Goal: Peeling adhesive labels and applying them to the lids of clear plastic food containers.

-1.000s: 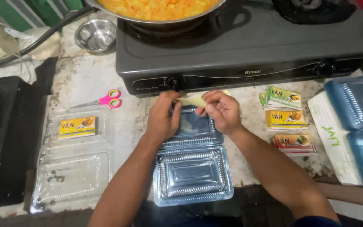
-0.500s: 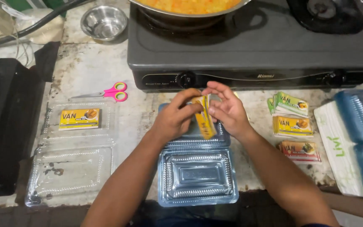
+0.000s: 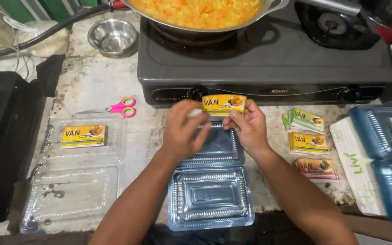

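Both my hands hold a yellow sticker label (image 3: 223,104) flat, facing me, above the lid half of an open clear plastic clamshell box (image 3: 210,202). My left hand (image 3: 184,131) pinches the label's left end and my right hand (image 3: 246,128) pinches its right end. The box lies open between my forearms on the worn counter. A second open clamshell box (image 3: 75,181) sits to the left with a yellow label (image 3: 83,136) stuck on its lid.
Small stacks of green, yellow and red labels (image 3: 308,143) lie right of my hands. Stacked blue-tinted boxes (image 3: 389,159) fill the right edge. Pink scissors (image 3: 122,107), a steel bowl (image 3: 112,35) and a gas stove (image 3: 268,68) with a pan of orange food (image 3: 200,11) sit behind.
The label went from hidden between my fingers, to edge-on and upright, to flat and facing me. My hands rose a little above the box lid.
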